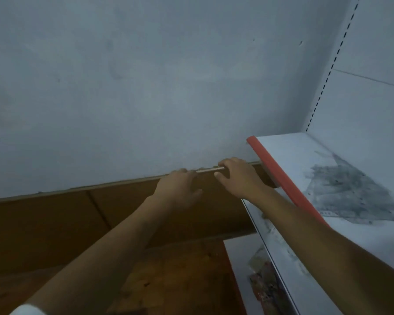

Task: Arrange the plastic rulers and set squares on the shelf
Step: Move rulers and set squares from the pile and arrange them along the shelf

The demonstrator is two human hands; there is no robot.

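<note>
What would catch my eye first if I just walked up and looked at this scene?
Probably the two bare hands at centre, the left hand and right hand gripping a thin, pale, edge-on stack, perhaps rulers. Next, the red edge strip along the white shelf on the right, where a pile of clear set squares lies flat.

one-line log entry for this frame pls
left hand: holds thin strip | right hand: holds same strip | set squares: on shelf
</note>
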